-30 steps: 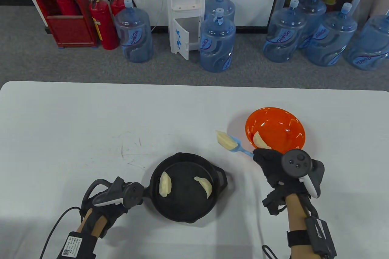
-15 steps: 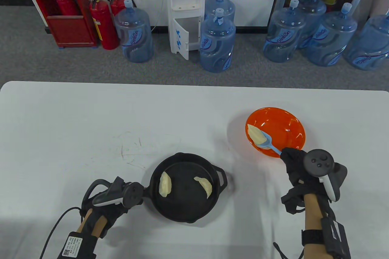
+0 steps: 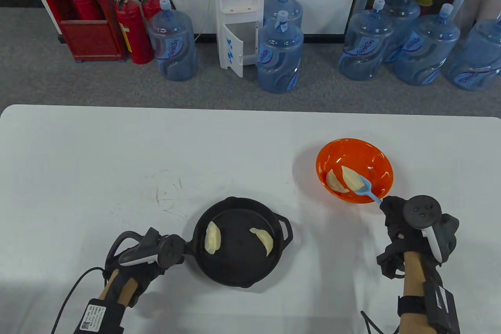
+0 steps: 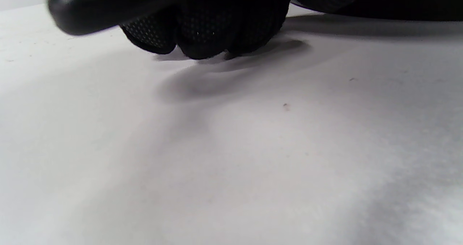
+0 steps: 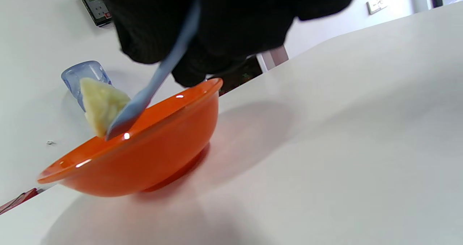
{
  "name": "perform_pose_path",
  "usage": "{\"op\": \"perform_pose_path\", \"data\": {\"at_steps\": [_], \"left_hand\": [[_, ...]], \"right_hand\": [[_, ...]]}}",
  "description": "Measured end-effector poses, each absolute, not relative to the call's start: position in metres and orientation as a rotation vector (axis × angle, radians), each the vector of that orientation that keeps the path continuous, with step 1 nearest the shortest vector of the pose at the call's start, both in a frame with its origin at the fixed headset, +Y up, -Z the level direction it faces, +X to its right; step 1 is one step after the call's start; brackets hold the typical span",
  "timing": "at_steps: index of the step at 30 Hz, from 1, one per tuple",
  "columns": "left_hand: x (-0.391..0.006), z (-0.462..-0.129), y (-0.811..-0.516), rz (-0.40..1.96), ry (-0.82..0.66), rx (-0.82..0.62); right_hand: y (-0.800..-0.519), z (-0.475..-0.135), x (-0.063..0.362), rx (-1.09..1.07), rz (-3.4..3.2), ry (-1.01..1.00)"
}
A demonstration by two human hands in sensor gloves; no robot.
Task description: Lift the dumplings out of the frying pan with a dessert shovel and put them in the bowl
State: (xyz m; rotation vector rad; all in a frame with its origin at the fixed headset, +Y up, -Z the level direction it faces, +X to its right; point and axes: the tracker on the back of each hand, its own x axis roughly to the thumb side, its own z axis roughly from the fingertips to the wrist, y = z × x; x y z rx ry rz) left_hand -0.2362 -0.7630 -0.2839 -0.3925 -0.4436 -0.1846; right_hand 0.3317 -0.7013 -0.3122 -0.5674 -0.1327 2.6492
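Note:
A black frying pan (image 3: 235,271) near the table's front holds two pale dumplings (image 3: 213,237), (image 3: 264,240). My left hand (image 3: 156,261) grips the pan's handle; in the left wrist view its gloved fingers (image 4: 202,35) curl just above the table. My right hand (image 3: 395,216) holds a light blue dessert shovel (image 3: 368,190) whose blade sits over the orange bowl (image 3: 375,150), carrying a dumpling (image 3: 352,180). Another dumpling (image 3: 333,182) lies in the bowl. In the right wrist view the shovel (image 5: 155,82) dips inside the bowl's rim (image 5: 144,154) with the dumpling (image 5: 101,106) on it.
The white table (image 3: 117,161) stretches wide to the left and behind the pan. On the floor beyond its far edge stand several water bottles (image 3: 280,56), a dispenser (image 3: 238,13) and red fire extinguishers (image 3: 133,32).
My right hand has carried the shovel and its dumpling rightward from between pan and bowl to over the bowl, and lowered it inside. The left hand and pan have stayed still.

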Motion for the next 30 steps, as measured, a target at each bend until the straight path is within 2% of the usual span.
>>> {"op": "perform_pose_path", "data": {"at_steps": [11, 30], "left_hand": [[-0.236, -0.284, -0.763, -0.180, -0.444, -0.393], [-0.237, -0.285, -0.763, -0.178, -0.446, -0.394]], "right_hand": [[-0.701, -0.322, 0.326, -0.596, 2.808, -0.118], [-0.687, -0.333, 0.281, -0.490, 3.292, -0.194]]}}
